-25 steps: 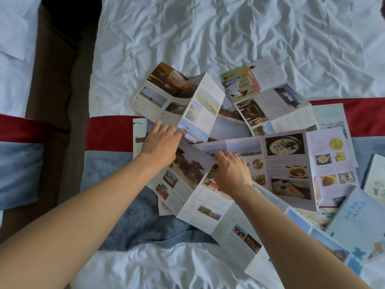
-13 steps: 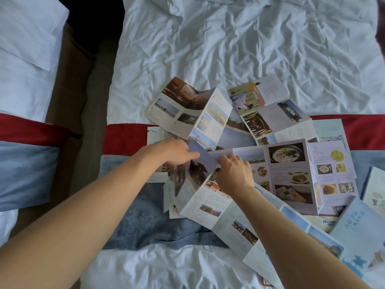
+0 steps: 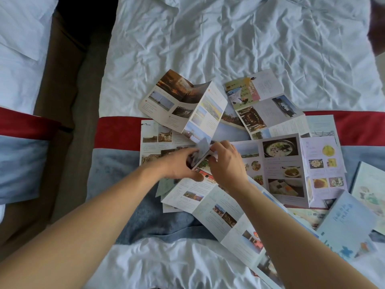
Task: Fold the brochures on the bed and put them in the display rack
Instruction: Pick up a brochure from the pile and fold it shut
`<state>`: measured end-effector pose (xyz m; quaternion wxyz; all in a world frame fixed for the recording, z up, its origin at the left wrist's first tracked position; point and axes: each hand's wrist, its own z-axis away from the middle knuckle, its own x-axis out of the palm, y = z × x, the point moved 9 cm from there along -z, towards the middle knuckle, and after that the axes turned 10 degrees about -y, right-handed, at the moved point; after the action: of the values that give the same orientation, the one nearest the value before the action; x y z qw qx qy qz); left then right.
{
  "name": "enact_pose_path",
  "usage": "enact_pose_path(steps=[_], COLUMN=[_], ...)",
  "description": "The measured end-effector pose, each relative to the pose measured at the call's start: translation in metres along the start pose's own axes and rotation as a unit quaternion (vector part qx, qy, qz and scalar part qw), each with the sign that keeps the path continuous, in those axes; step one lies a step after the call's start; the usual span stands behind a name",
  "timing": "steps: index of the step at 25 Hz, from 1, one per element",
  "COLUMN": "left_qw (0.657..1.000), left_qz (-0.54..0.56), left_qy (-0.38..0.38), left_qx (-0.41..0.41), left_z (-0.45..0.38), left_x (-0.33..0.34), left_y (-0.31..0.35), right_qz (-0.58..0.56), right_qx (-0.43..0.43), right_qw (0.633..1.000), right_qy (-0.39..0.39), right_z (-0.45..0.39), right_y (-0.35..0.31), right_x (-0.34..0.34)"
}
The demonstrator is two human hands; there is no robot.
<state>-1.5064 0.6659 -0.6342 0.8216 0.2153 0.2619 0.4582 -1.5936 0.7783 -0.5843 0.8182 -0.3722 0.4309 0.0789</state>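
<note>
Your view looks down on the bed (image 3: 239, 42), its white sheet rumpled, with a red and grey-blue runner (image 3: 116, 132) laid across it. A second bed (image 3: 18, 80) with the same kind of runner sits at your left, across a brown gap.

The brochures lie scattered over the runner and the sheet's edge, overlapping one another. The long accordion brochure (image 3: 220, 213) stretches from between your hands down toward the lower right, mostly unfolded and lying flat. Just to its right, the food brochure (image 3: 285, 170) lies open with pictures of dishes, its lilac panel at the far side. Beyond your hands, a landscape brochure (image 3: 183, 105) stands half-tented on its creases, and a brochure with a green and yellow cover (image 3: 256, 101) lies beside it. At the right edge a pale blue booklet (image 3: 350, 224) lies closed. The display rack does not show in this view.

Your left hand (image 3: 179, 165) curls around the upper end panel of the long accordion brochure, thumb underneath, lifting that panel off the bed. Your right hand (image 3: 227, 163) meets it there, fingertips pinching the same raised panel at its fold, the two hands nearly touching.
</note>
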Motion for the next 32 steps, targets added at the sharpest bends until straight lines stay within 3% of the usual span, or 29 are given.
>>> enact_pose_path(steps=[4, 7, 9, 12, 14, 16, 21, 28, 32], left_qw=[0.968, 0.944, 0.938, 0.955, 0.975, 0.985, 0.985, 0.993, 0.983], left_qz=[-0.195, -0.235, -0.221, -0.182, -0.153, -0.145, -0.160, -0.022, -0.017], left_qy=[0.155, 0.222, 0.258, 0.221, 0.134, 0.068, 0.049, 0.081, 0.155], left_qx=[0.036, 0.065, 0.071, 0.081, 0.090, 0.063, -0.030, -0.080, -0.097], left_z=[0.003, 0.012, 0.018, 0.012, 0.000, -0.012, -0.028, -0.054, -0.061], left_x=[-0.005, -0.011, -0.020, -0.012, 0.010, 0.030, 0.041, 0.055, 0.049], left_y=[0.029, 0.042, 0.048, 0.055, 0.057, 0.046, 0.001, -0.039, -0.043], right_qz=[0.006, 0.069, 0.012, -0.258, -0.300, -0.270, -0.142, -0.098, -0.118], right_qx=[0.016, 0.060, 0.099, 0.192, 0.225, 0.252, 0.272, 0.258, 0.233], right_qw=[1.000, 0.996, 0.995, 0.945, 0.925, 0.928, 0.946, 0.949, 0.952], right_qy=[0.012, 0.011, -0.008, -0.065, -0.053, -0.053, -0.107, -0.154, -0.163], right_z=[0.002, 0.008, 0.010, 0.008, 0.008, 0.013, 0.043, 0.052, 0.049], right_y=[0.000, 0.007, 0.016, 0.028, 0.033, 0.046, 0.097, 0.146, 0.144], right_x=[-0.003, -0.003, 0.003, 0.026, 0.030, 0.031, 0.046, 0.074, 0.084])
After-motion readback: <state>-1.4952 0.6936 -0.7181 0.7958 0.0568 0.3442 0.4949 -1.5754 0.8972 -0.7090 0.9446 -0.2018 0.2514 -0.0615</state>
